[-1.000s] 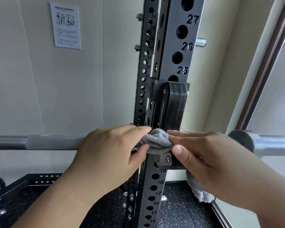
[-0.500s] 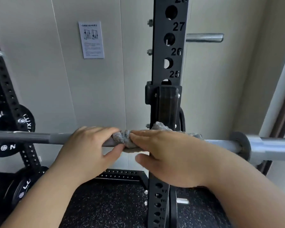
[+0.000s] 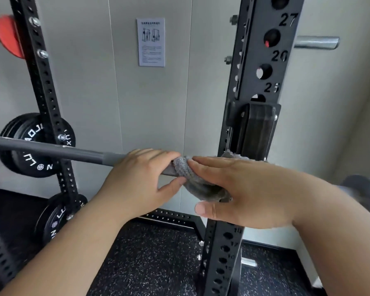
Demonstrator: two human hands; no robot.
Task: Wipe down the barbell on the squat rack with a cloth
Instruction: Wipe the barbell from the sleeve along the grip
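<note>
The barbell (image 3: 51,149) lay across the squat rack, its shaft running in from 9 o'clock to the J-hook (image 3: 254,129). The right hand (image 3: 244,193) was curled round the cloth (image 3: 192,178), wrapping it about the shaft. The left hand (image 3: 141,178) gripped the bare bar, touching the cloth at its 9 o'clock side. The step called for a full wrap and even pressure. Open shaft lay toward 9 o'clock. The upright (image 3: 254,71) at 3 o'clock limited travel.

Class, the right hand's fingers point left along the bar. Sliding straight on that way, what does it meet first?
The left hand. The right hand holds the cloth round the bar; the left hand grips the bar just beside the cloth, so they would likely bump almost at once.
</note>
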